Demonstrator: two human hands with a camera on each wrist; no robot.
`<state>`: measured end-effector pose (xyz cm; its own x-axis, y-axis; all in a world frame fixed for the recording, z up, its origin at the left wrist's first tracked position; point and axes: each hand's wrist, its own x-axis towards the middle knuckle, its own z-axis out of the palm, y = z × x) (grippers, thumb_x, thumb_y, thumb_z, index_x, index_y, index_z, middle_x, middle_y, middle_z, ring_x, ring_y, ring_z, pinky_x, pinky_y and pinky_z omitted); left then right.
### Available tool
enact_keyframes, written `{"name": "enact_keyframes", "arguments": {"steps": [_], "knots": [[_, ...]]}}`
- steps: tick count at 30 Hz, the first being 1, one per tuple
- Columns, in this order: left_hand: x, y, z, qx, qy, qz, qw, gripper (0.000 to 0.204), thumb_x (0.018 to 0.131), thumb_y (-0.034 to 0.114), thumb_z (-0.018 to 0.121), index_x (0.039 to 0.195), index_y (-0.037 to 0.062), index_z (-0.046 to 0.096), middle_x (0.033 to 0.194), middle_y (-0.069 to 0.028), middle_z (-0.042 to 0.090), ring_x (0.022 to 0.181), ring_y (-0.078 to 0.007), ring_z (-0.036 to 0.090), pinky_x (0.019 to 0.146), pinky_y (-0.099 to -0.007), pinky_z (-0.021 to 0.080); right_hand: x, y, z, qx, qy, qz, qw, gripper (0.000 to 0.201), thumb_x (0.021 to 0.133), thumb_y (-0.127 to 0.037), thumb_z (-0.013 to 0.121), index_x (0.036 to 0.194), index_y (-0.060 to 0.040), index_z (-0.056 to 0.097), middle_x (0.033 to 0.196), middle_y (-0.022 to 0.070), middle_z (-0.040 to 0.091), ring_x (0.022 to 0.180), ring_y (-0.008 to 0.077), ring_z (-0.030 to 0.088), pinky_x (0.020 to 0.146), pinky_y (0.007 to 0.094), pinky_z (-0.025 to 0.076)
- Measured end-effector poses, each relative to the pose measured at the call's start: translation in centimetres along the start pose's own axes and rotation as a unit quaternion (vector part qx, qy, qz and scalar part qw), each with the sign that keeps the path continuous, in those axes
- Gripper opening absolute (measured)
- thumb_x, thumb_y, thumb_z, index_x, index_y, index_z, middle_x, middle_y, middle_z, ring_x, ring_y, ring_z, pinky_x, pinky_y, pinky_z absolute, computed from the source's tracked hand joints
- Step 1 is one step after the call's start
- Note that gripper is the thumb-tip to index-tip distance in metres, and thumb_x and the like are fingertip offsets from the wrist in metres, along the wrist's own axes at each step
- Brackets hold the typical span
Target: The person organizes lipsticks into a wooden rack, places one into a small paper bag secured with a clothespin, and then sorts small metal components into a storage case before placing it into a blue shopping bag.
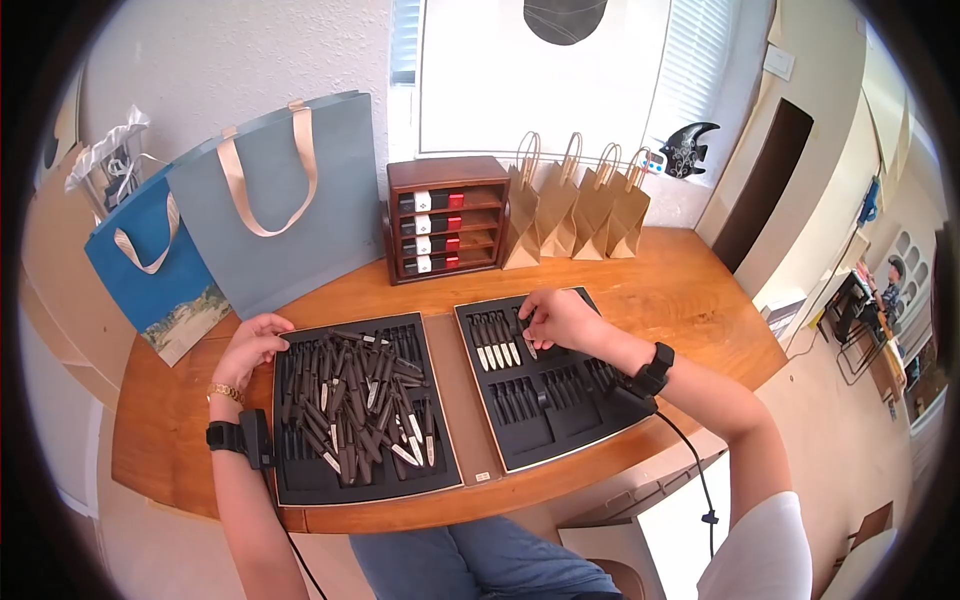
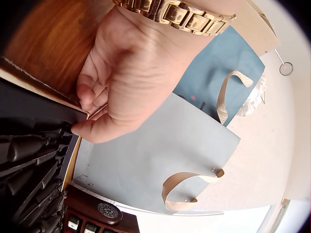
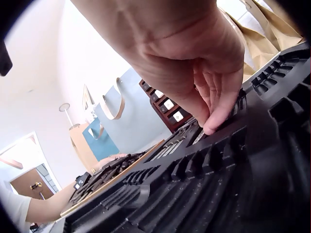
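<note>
A black two-sided case lies open, its left tray (image 1: 290, 470) heaped with small dark-handled knives (image 1: 350, 400) with pale pointed blades. My left hand (image 1: 255, 345) pinches the tray's far left corner, thumb inside the rim and fingers outside, as the left wrist view shows (image 2: 131, 82). Over the right tray (image 1: 520, 445), my right hand (image 1: 565, 320) pinches a small knife (image 1: 531, 350) with its pale tip pointing toward me. In the right wrist view, the fingertips (image 3: 210, 130) are right at the slots, hiding most of that knife. Beside it, several knives (image 1: 495, 345) lie in a row of slots.
A wooden rack (image 1: 445, 170) with small boxes stands behind the case. To its right are several brown paper bags (image 1: 560, 215). A large grey-blue bag (image 1: 280, 200) and a blue bag (image 1: 165, 265) stand at left. A cable (image 1: 700, 470) hangs from my right wrist.
</note>
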<state>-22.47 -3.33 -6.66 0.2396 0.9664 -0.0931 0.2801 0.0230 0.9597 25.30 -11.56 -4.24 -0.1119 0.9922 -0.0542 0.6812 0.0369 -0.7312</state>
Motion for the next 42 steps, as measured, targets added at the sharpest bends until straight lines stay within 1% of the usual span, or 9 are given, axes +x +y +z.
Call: {"name": "enact_keyframes", "arguments": {"steps": [5, 7, 10, 13, 16, 25, 30, 35, 42], "knots": [[0.1, -0.2, -0.1, -0.006, 0.0, 0.005, 1.0, 0.024, 0.078, -0.001, 0.065, 0.101, 0.0052, 0.067, 0.092, 0.0031, 0.064, 0.065, -0.0023, 0.049, 0.057, -0.0183, 0.038, 0.0, 0.7, 0.2, -0.063, 0.02, -0.08, 0.995, 0.026, 0.078, 0.002, 0.074, 0.102, 0.0094, 0.067, 0.076, 0.0145, 0.071, 0.068, 0.0208, 0.071, 0.065, 0.031, 0.056], [0.2, -0.2, -0.1, 0.002, 0.002, 0.014, 1.0, 0.025, 0.077, 0.0, 0.065, 0.101, 0.005, 0.067, 0.093, 0.0022, 0.064, 0.065, -0.0028, 0.049, 0.057, -0.0188, 0.039, -0.3, 0.6, -0.4, -0.177, -0.001, -0.156, 0.972, 0.029, 0.076, -0.002, 0.077, 0.102, 0.0076, 0.07, 0.083, 0.016, 0.072, 0.076, 0.0265, 0.072, 0.072, 0.0333, 0.056], [-0.1, 0.0, 0.1, -0.001, 0.007, 0.014, 1.0, 0.025, 0.077, 0.001, 0.065, 0.101, 0.0047, 0.067, 0.095, 0.0013, 0.065, 0.065, -0.0032, 0.049, 0.057, -0.019, 0.039, -0.4, 0.1, -1.4, -0.184, -0.059, -0.153, 0.969, 0.031, 0.074, -0.006, 0.079, 0.103, 0.0056, 0.071, 0.086, 0.0155, 0.072, 0.084, 0.03, 0.071, 0.076, 0.0359, 0.055], [-0.1, 0.0, 0.2, 0.005, 0.008, 0.015, 1.0, 0.024, 0.077, 0.0, 0.064, 0.101, 0.0045, 0.067, 0.096, 0.0012, 0.065, 0.065, -0.0032, 0.049, 0.057, -0.019, 0.038, -0.2, 0.1, -1.5, -0.232, -0.075, -0.187, 0.951, 0.039, 0.074, -0.006, 0.082, 0.109, 0.0061, 0.07, 0.092, 0.0134, 0.069, 0.076, 0.0223, 0.069, 0.071, 0.0343, 0.055], [-0.2, 0.2, 0.3, 0.013, 0.013, 0.01, 1.0, 0.025, 0.078, 0.0, 0.064, 0.102, 0.0044, 0.067, 0.097, 0.0012, 0.065, 0.065, -0.0033, 0.049, 0.057, -0.0191, 0.038, -0.5, 1.5, -0.7, -0.227, -0.048, -0.217, 0.948, 0.047, 0.076, -0.007, 0.081, 0.119, 0.0043, 0.066, 0.095, 0.0123, 0.065, 0.077, 0.0236, 0.067, 0.073, 0.0348, 0.054], [-0.3, -0.2, 0.4, -0.007, 0.013, 0.022, 1.0, 0.024, 0.079, 0.0, 0.065, 0.103, 0.0042, 0.067, 0.087, 0.0029, 0.064, 0.066, -0.0037, 0.05, 0.058, -0.0192, 0.039, -1.0, 1.5, -1.0, -0.177, -0.098, -0.168, 0.965, 0.055, 0.079, -0.006, 0.078, 0.128, 0.0064, 0.058, 0.104, 0.0141, 0.06, 0.085, 0.0238, 0.065, 0.078, 0.0345, 0.054], [-0.3, -0.3, 0.3, -0.016, 0.008, 0.032, 0.999, 0.024, 0.079, 0.0, 0.067, 0.103, 0.0035, 0.067, 0.086, 0.0027, 0.063, 0.066, -0.0042, 0.05, 0.058, -0.0196, 0.04, -1.4, -4.1, -0.7, -0.273, -0.021, -0.182, 0.944, 0.048, 0.075, -0.006, 0.078, 0.12, 0.0, 0.063, 0.103, 0.0162, 0.067, 0.1, 0.0315, 0.066, 0.084, 0.0409, 0.053], [0.2, -0.7, -0.1, -0.007, -0.007, 0.031, 0.999, 0.024, 0.08, 0.0, 0.067, 0.104, 0.0028, 0.067, 0.088, 0.0016, 0.064, 0.068, -0.0054, 0.051, 0.06, -0.0201, 0.042, 1.1, -8.8, 3.7, -0.148, -0.067, -0.27, 0.949, 0.021, 0.082, -0.005, 0.068, 0.103, 0.0003, 0.069, 0.089, 0.0136, 0.074, 0.085, 0.0294, 0.072, 0.078, 0.038, 0.057], [0.6, -1.0, -0.5, 0.004, -0.022, 0.025, 0.999, 0.024, 0.082, 0.003, 0.067, 0.106, 0.0045, 0.067, 0.096, 0.0013, 0.067, 0.07, -0.0041, 0.052, 0.062, -0.0185, 0.043, 4.8, -12.9, 8.9, -0.159, -0.047, -0.28, 0.945, 0.02, 0.084, -0.016, 0.07, 0.1, -0.0041, 0.071, 0.09, 0.0145, 0.073, 0.087, 0.0317, 0.071, 0.079, 0.0401, 0.056]]}}
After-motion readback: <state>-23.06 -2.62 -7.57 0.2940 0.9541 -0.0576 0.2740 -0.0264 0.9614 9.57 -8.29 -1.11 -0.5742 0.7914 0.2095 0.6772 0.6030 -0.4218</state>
